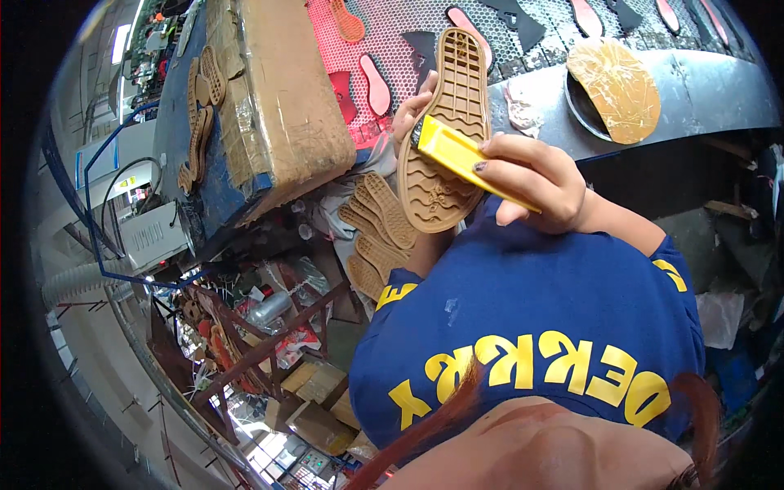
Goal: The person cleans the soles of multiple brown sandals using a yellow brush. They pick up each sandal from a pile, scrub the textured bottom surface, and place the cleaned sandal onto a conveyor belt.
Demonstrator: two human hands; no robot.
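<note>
Fingers (523,151) of the right hand (549,184) gripped a flat yellow brush (457,155) with dark bristles, its handle slanting across a tan, grid-and-wave-treaded shoe sole (457,98). The sole lay just left of those fingers; the left hand (411,113), mostly hidden behind it, held its left edge with curled fingers. Further tan treaded soles (382,214) overlapped nearby.

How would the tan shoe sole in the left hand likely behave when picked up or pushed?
The tan shoe sole seems fairly stiff: it shows no obvious sag in the left hand. Its moulded grid and wavy ridges probably make it easy to grip. Its broad, flat outline suggests sliding rather than rolling.
</note>
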